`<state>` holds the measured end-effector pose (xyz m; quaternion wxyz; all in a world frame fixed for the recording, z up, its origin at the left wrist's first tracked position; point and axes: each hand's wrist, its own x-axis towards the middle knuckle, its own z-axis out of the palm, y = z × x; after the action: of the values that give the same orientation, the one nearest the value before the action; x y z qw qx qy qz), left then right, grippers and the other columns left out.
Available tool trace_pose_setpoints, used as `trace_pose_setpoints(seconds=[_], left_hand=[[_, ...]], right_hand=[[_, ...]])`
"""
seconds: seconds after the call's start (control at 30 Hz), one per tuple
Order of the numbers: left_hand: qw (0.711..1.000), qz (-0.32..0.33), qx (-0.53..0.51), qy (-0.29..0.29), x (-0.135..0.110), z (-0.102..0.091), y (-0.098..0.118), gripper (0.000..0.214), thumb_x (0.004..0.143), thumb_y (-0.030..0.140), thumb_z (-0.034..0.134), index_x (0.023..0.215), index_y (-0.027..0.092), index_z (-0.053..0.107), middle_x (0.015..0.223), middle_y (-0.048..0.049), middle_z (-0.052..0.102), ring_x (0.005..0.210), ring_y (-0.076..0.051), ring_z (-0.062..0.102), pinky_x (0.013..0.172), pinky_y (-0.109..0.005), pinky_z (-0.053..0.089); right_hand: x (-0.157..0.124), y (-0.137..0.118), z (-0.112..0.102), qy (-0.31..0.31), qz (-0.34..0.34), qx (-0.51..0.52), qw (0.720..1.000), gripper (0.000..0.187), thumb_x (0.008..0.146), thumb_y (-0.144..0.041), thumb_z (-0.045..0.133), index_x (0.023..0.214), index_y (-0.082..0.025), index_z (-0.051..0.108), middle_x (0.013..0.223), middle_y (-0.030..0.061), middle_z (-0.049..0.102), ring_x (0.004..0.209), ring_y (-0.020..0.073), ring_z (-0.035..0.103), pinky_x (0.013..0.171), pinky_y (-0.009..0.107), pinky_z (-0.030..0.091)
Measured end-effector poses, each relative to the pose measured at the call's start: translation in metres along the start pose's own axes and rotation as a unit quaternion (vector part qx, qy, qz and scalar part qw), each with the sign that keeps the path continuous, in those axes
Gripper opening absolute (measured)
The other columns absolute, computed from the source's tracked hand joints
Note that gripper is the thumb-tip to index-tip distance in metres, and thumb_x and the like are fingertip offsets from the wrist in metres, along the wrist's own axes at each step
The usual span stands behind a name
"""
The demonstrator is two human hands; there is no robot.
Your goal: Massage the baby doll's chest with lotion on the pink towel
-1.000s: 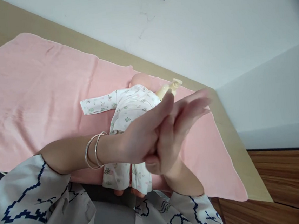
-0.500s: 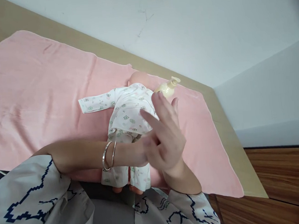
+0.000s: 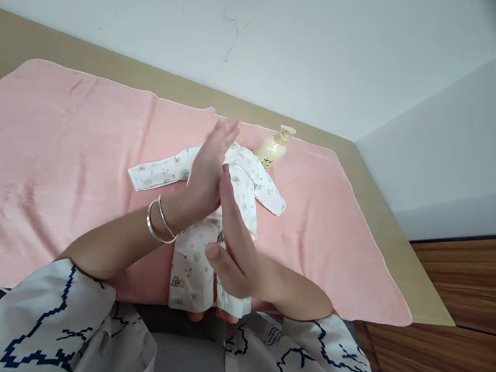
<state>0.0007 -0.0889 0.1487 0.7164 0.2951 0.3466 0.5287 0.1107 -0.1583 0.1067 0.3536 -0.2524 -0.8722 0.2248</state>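
Note:
My left hand [image 3: 209, 169], with two silver bangles [image 3: 160, 219] on its wrist, is raised with fingers stretched out and slightly blurred. Against its palm side rests my right hand [image 3: 236, 248], also flat, with the thumb apart. I see nothing held in either. Beneath them a doll [image 3: 242, 189] lies on its back in a white printed top and trousers, one sleeve out to each side. Its head is hidden behind my left hand, and its feet poke out near my lap. Beside its shoulder lies a cream pump bottle [image 3: 271, 148], tilted on its side.
A pink blanket [image 3: 72, 144] with some creases lies under the doll on a tan surface [image 3: 373, 215]. White walls [image 3: 317, 45] rise behind and to the right. Brown wood-grain panels [image 3: 480, 280] are at the lower right.
My left hand has moved up and forward, over the doll's head. My right hand has come left and down, and the two now meet palm to palm. The doll's right-side sleeve and the bottle are uncovered.

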Motion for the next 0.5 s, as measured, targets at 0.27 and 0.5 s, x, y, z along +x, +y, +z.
trace_pose_setpoints(seconds=[0.27,0.5], left_hand=[[0.994,0.068,0.047,0.073,0.049,-0.031,-0.018,0.034,0.094,0.043,0.044,0.113,0.021,0.062,0.125,-0.0077,0.067,0.133,-0.027,0.056,0.117,-0.042,0.04],[0.886,0.226,0.395,0.09,0.081,-0.06,-0.068,0.023,0.084,0.02,0.045,0.096,0.025,0.064,0.12,-0.0068,0.066,0.127,-0.025,0.052,0.119,-0.041,0.034]], right_hand=[[0.007,0.029,-0.007,0.091,0.038,-0.024,0.995,0.065,0.101,-0.032,0.037,0.16,-0.039,0.009,0.169,-0.0026,0.026,0.156,0.0229,0.026,0.127,0.054,0.033],[0.025,0.11,0.01,0.118,0.234,-0.093,0.961,0.059,0.084,-0.017,0.036,0.142,-0.02,0.05,0.146,0.0095,0.059,0.138,0.0229,0.053,0.123,0.054,0.036]])
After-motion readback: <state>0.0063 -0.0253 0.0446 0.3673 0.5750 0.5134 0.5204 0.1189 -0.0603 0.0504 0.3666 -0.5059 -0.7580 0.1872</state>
